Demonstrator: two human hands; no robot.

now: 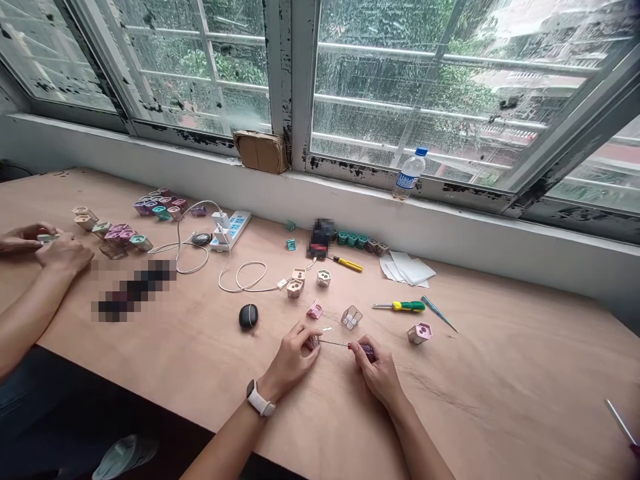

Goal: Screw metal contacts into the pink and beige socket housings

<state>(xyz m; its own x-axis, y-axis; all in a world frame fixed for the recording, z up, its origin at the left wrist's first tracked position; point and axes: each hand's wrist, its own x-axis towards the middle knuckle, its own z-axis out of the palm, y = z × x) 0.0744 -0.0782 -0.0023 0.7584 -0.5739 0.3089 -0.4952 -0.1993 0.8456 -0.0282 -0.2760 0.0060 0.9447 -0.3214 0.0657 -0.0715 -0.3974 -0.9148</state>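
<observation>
Now the left hand (296,353) pinches a small piece (315,341), just where the screwdriver (350,346) gripped in the right hand (379,373) points. Best keep that screwdriver straight, pinch firm, pressure gentle.

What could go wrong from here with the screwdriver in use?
The screwdriver in the right hand points toward the small part pinched in the left hand; a slip might jab that hand. The small white piece lies loose close by, so a stray nudge could displace it.
</observation>
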